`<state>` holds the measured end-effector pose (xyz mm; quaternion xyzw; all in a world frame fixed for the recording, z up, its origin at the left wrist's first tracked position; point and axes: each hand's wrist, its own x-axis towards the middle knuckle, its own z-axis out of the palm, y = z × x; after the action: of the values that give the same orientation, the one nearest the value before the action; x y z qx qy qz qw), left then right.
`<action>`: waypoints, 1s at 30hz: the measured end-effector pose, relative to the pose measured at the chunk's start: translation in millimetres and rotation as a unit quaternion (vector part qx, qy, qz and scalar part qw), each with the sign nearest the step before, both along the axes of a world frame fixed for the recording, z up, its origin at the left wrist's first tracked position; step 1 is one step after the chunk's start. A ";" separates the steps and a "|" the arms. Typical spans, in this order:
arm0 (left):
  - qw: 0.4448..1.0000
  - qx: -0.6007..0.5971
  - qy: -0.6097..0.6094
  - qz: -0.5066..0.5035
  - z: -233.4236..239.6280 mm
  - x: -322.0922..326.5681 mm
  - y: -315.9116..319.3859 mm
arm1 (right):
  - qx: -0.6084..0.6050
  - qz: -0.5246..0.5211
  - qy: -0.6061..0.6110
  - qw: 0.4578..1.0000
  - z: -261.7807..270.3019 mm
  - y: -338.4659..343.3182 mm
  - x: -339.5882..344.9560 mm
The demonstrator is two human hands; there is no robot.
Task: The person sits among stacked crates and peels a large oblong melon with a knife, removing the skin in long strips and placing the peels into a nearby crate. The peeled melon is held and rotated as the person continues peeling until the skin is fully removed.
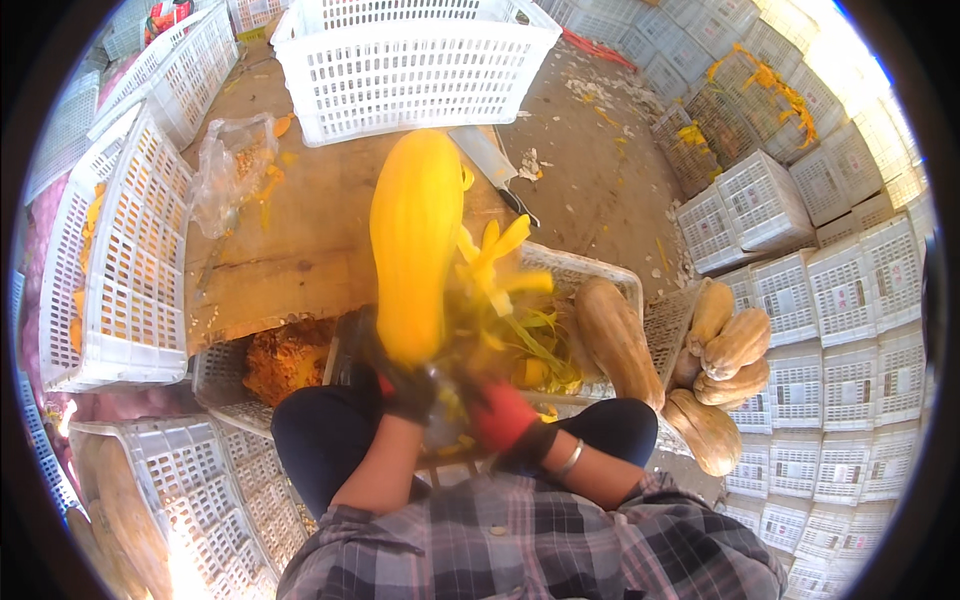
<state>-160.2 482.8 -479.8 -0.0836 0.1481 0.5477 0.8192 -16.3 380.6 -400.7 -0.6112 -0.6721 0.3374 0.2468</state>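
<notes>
A long yellow butternut-type squash (416, 240), its skin pared off, points away from me over the near edge of the wooden board (300, 251). My left hand (409, 394), in a dark glove with some red, grips its near end. Close to that end, on the right, is my right hand (499, 412) in a red and black glove. It is blurred by motion, and anything in its fingers cannot be made out. Yellow peel strips (491, 262) show beside the squash, above a crate (630, 270) with more peel (544, 337) in it.
A kitchen cleaver (484, 159) lies on the board's right edge, near a large white crate (420, 79). Left are a plastic bag (232, 172) and a crate with orange pieces (135, 270). Orange pulp (289, 367) fills a crate below. Unpeeled squashes (619, 337) lie right.
</notes>
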 end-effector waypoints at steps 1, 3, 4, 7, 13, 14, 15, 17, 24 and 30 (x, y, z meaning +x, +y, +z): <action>1.000 0.001 -0.002 0.001 0.2 1.0 -0.4 | 0.001 -0.041 0.017 0.999 3.8 14.8 9.7; 1.000 0.009 -0.002 0.004 -4.4 4.6 0.3 | 0.018 -0.122 -0.011 0.992 14.5 72.8 32.3; 1.000 0.017 0.010 0.008 -9.3 6.7 0.9 | 0.068 -0.140 0.010 0.988 20.7 112.6 44.1; 0.963 0.094 0.250 0.032 -26.4 9.9 5.1 | 0.113 -0.204 -0.020 0.972 38.9 233.7 74.2; 0.998 -0.047 -0.014 0.027 -30.2 11.2 5.6 | 0.077 -0.179 -0.010 0.981 19.6 241.0 49.5; 0.998 -0.017 0.032 0.042 -26.8 14.5 4.1 | 0.093 -0.188 -0.005 0.978 7.0 203.6 34.7; 0.998 -0.030 0.038 0.043 -23.2 20.1 2.7 | 0.089 -0.167 -0.007 0.982 -6.4 159.1 19.8; 0.999 0.004 -0.048 0.003 -16.5 21.3 -1.7 | 0.027 -0.131 0.033 0.990 -31.0 65.5 -3.4; 0.995 0.012 0.075 -0.064 2.1 9.5 -3.6 | 0.000 -0.146 0.081 0.986 -27.4 13.3 19.1; 0.998 0.001 0.040 -0.047 3.3 17.7 -3.3 | 0.069 -0.228 0.154 0.959 25.9 212.9 70.7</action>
<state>-142.5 479.5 -476.5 -0.0540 0.1837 0.5120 0.8374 54.5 593.4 -374.9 -0.6701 -0.4904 0.3156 0.4593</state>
